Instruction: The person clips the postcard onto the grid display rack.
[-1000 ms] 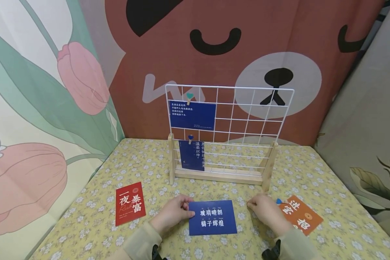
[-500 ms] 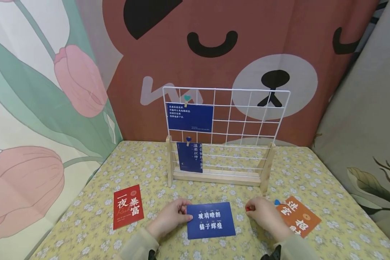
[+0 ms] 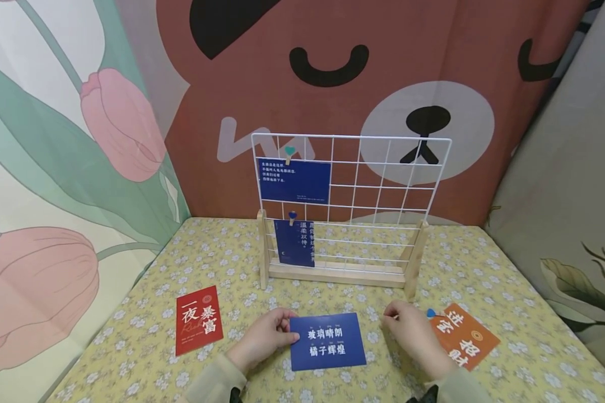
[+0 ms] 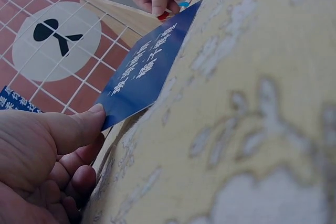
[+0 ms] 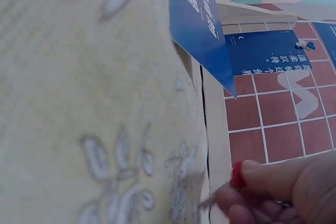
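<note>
Nearest the front edge of the table (image 3: 254,383), around its middle, the left hand (image 3: 266,334) pinched the left end of a blue card (image 3: 327,341) between thumb and bent fingers. The card's long axis ran from side to side, roughly along the table's far edge, its white characters facing up and upright to the person; whether its underside met the cloth I could not tell. Just right of it, the right hand (image 3: 410,333) held its thumb and fingertips close together on a red clip (image 5: 238,175), whose narrow end jutted out beyond them. Beside that forearm, toward the right edge, lay an orange card (image 3: 468,336), set aslant, with a light blue heart clip (image 3: 431,313) at its far left corner. Toward the left edge lay a red card (image 3: 199,320), its long axis running away from the person. Farther back, nearer the far edge, a wooden stand (image 3: 338,275) carried a white wire grid (image 3: 359,184), and this held two dark blue cards by heart clips, the lower one (image 3: 294,244) upright, the upper one (image 3: 294,183) lengthwise
</note>
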Demonstrator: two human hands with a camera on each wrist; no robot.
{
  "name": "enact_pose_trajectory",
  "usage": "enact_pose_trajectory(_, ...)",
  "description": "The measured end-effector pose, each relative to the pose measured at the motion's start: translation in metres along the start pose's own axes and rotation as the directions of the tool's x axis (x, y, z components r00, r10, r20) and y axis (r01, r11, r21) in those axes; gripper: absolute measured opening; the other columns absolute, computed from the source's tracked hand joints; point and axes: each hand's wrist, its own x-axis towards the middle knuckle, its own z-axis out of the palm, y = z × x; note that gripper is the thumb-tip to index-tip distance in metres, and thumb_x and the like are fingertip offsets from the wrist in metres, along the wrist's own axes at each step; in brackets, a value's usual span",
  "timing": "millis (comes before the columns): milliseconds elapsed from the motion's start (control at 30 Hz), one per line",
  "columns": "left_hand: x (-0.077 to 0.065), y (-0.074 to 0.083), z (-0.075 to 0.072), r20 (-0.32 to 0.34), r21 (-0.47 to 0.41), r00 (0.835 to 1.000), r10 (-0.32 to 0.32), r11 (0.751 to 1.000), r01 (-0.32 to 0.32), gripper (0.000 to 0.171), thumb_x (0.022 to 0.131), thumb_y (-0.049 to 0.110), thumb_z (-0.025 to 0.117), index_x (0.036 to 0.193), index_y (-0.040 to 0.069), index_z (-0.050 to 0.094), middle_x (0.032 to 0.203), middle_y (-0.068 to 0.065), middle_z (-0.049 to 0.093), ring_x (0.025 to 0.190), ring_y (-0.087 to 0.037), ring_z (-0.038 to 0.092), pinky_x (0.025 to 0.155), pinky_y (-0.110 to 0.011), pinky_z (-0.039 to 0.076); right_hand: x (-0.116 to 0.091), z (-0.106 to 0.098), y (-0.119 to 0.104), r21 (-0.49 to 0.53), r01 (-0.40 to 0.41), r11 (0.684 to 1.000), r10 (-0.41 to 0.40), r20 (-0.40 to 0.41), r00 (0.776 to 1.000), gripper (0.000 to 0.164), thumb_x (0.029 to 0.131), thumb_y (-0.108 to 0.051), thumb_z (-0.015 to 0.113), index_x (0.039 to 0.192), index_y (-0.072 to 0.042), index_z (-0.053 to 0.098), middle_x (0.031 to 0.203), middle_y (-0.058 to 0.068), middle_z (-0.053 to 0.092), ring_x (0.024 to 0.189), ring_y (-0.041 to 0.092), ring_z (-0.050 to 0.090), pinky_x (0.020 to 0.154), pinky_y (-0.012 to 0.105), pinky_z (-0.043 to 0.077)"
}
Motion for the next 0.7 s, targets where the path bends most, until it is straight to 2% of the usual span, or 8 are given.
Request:
enact_pose_trajectory(100, -0.0002, -0.0007, 0.0006, 0.005, -0.031, 1.000, 0.004, 1.000, -0.004, 0.035, 0.081, 0.008, 0.075, 0.113, 0.005, 0.062, 0.080, -0.004, 0.056, 0.071, -0.016, 0.050, 0.063, -0.027, 0.044, 0.0002, 0.0004, 0.0011, 0.027, -0.023, 0.999, 0.023, -0.021, 1.000, 0.005, 0.092, -0.014, 0.064, 0.088, -0.011, 0.063, 0.077, 0.000, 0.059, 0.058, 0.017, 0.047, 0.050, 0.033, 0.037)
enact_pose_trajectory(233, -0.0009, -0.0013, 0.0012, 0.006, -0.066, 1.000, -0.003, 0.998, 0.003, 0.036, 0.081, 0.007, 0.075, 0.115, 0.004, 0.062, 0.081, -0.005, 0.057, 0.071, -0.017, 0.050, 0.062, -0.025, 0.045, -0.0002, 0.0006, 0.0014, 0.010, -0.016, 1.000, 0.016, -0.033, 0.999, 0.007, 0.092, -0.015, 0.065, 0.087, -0.012, 0.062, 0.074, -0.001, 0.059, 0.054, 0.017, 0.044, 0.048, 0.032, 0.036)
enact_pose_trajectory(367, -0.0026, -0.0006, 0.0006, 0.003, -0.071, 1.000, -0.011, 0.997, 0.012, 0.038, 0.080, 0.007, 0.076, 0.116, 0.004, 0.062, 0.081, -0.005, 0.056, 0.071, -0.017, 0.050, 0.061, -0.025, 0.045, -0.0002, 0.0007, 0.0005, -0.042, 0.008, 0.999, -0.009, -0.043, 0.999, 0.006, 0.090, -0.015, 0.067, 0.087, -0.012, 0.063, 0.075, -0.002, 0.061, 0.055, 0.016, 0.047, 0.048, 0.032, 0.037)
enact_pose_trajectory(433, -0.0034, -0.0005, 0.0001, 0.003, -0.073, 1.000, -0.016, 0.997, 0.016, 0.038, 0.081, 0.007, 0.076, 0.116, 0.004, 0.062, 0.081, -0.006, 0.056, 0.071, -0.018, 0.050, 0.061, -0.025, 0.044, 0.0006, 0.0008, -0.0002, -0.071, 0.028, 0.997, -0.031, -0.049, 0.998, 0.006, 0.090, -0.014, 0.068, 0.092, -0.010, 0.065, 0.079, -0.001, 0.064, 0.059, 0.015, 0.053, 0.050, 0.032, 0.041)
enact_pose_trajectory(567, -0.0038, -0.0003, -0.0003, 0.003, -0.080, 1.000, -0.020, 0.997, 0.021, 0.038, 0.081, 0.007, 0.075, 0.116, 0.004, 0.061, 0.081, -0.006, 0.056, 0.072, -0.018, 0.050, 0.061, -0.026, 0.044, 0.0013, -0.0007, -0.0016, -0.164, 0.073, 0.984, -0.082, -0.054, 0.995, 0.016, 0.088, -0.012, 0.069, 0.103, -0.005, 0.069, 0.088, 0.002, 0.067, 0.070, 0.014, 0.061, 0.054, 0.030, 0.047)
enact_pose_trajectory(700, -0.0025, 0.0001, 0.0004, 0.007, -0.076, 1.000, -0.017, 0.997, 0.017, 0.038, 0.082, 0.008, 0.075, 0.116, 0.004, 0.061, 0.082, -0.006, 0.057, 0.072, -0.018, 0.051, 0.062, -0.026, 0.045, -0.0009, -0.0046, -0.0017, -0.229, 0.099, 0.968, -0.112, -0.042, 0.993, 0.013, 0.087, -0.010, 0.070, 0.100, -0.007, 0.072, 0.088, 0.002, 0.068, 0.071, 0.014, 0.061, 0.055, 0.030, 0.046)
